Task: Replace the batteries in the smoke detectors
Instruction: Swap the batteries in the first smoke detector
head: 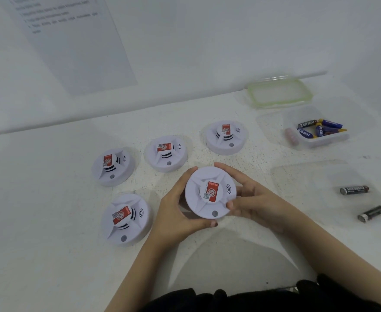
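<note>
A round white smoke detector [209, 192] with a red label faces up in the middle of the white table [50, 221]. My left hand [176, 212] grips its left and near rim, and my right hand [250, 197] grips its right rim. Several more white detectors rest face up around it: one at the near left [126, 219], one at the far left [113, 166], one behind [166, 153] and one at the far right [226, 137]. A clear tub [315, 134] on the right holds several batteries. Two dark batteries [354, 189] [372, 213] lie loose on the table.
The tub's green-rimmed lid [279, 93] leans by the wall at the back right. A printed sheet [72, 41] hangs on the white wall at the upper left. My dark sleeves [230, 298] fill the bottom edge.
</note>
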Demonstrator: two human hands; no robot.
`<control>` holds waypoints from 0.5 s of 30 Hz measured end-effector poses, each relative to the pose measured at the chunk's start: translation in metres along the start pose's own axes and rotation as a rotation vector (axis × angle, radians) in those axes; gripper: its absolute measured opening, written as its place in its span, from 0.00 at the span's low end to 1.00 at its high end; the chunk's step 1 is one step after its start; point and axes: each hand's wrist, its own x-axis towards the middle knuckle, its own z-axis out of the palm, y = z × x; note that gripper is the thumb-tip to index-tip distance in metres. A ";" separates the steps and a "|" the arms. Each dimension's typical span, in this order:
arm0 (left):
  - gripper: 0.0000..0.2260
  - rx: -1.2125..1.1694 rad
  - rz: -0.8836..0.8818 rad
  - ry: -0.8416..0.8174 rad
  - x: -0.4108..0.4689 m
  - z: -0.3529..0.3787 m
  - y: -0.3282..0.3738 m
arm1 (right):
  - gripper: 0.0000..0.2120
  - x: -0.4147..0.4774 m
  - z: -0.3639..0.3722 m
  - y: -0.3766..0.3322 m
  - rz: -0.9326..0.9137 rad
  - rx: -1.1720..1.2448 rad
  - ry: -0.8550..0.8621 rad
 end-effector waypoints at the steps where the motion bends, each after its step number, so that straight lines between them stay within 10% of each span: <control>1: 0.43 -0.001 -0.002 -0.003 0.000 0.000 0.000 | 0.36 0.000 0.000 0.000 -0.002 -0.004 0.001; 15: 0.43 0.020 0.011 -0.007 0.000 0.001 -0.002 | 0.35 -0.002 0.001 0.003 -0.011 -0.014 0.034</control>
